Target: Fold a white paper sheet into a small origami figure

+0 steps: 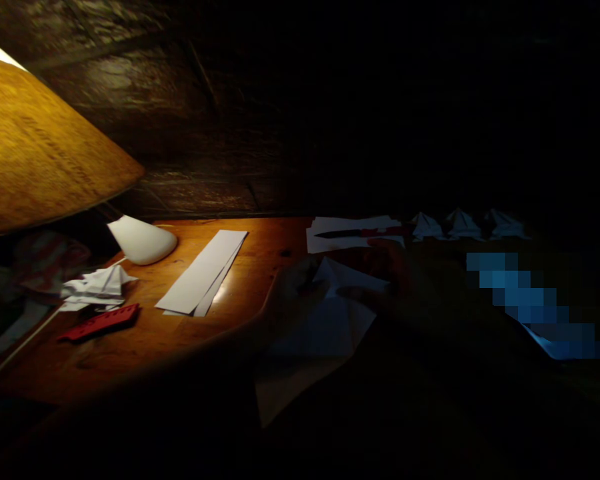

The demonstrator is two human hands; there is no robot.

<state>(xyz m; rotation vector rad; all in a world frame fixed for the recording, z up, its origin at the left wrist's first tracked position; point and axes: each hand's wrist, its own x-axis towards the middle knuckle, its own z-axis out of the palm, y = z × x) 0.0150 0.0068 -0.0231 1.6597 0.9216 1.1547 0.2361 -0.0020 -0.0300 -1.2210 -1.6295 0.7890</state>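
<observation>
Both my hands work in deep shadow at the middle of a wooden table (170, 333). My left hand (296, 285) has its fingers curled and pinched on the upper left edge of a partly folded white paper (330, 320). My right hand (383, 273) is very dim; it rests closed on the paper's upper right corner. The paper lies tilted across the near table edge, its lower flap in darkness.
A lit lamp with a yellow shade (45, 147) and white base (143, 240) stands at the left. Near it lie long white paper strips (205, 270), a folded paper shape (97, 283) and a red flat tool (100, 322). Behind are sheets with scissors (360, 233), folded paper figures (460, 225) and a blue glowing screen (530, 300).
</observation>
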